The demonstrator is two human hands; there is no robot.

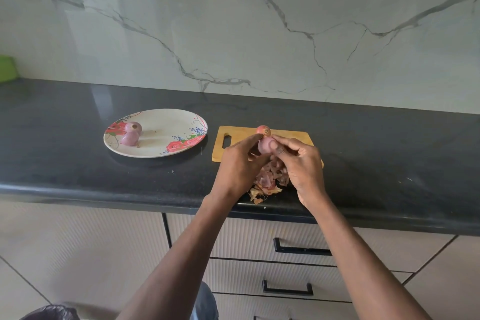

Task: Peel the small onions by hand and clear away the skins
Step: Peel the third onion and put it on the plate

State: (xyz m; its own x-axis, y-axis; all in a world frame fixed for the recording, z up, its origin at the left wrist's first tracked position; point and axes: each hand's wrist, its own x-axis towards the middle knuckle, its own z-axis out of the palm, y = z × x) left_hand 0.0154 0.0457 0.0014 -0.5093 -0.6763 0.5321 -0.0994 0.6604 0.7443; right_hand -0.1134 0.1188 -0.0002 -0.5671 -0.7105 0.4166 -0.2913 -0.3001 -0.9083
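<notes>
From the head view, a small onion [265, 145] is pinched between the left hand [240, 163] and right hand [302, 163] above a wooden board [291, 136]. Skins [267, 182] are heaped at the countertop's [78, 163] front edge; two peeled onions [132, 133] are held on a plate [166, 132] beside the board.

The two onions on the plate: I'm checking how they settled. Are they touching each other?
Touching. The head view shows the rear onion resting against the front onion on the floral plate, their outlines meeting with no plate showing between them.
</notes>
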